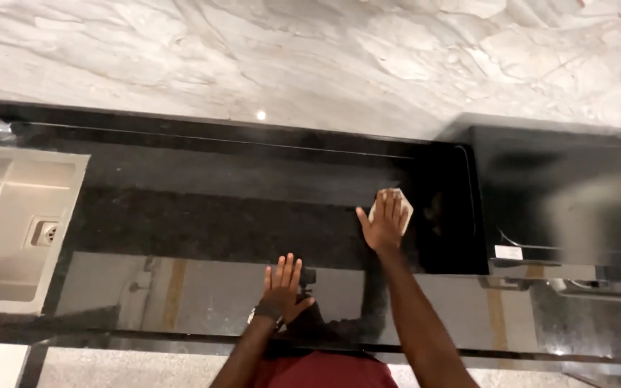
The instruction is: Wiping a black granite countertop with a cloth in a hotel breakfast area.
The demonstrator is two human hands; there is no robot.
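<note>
Left hand lies flat on the black countertop close to its near edge, fingers spread and holding nothing, a watch on the wrist. Farther in, the right hand presses palm-down on a pale folded cloth, fingers fanned over it, near the counter's middle just left of a glossy black cooktop. At the left end a steel sink is set into the counter. Beyond the far edge rises a grey marble wall.
</note>
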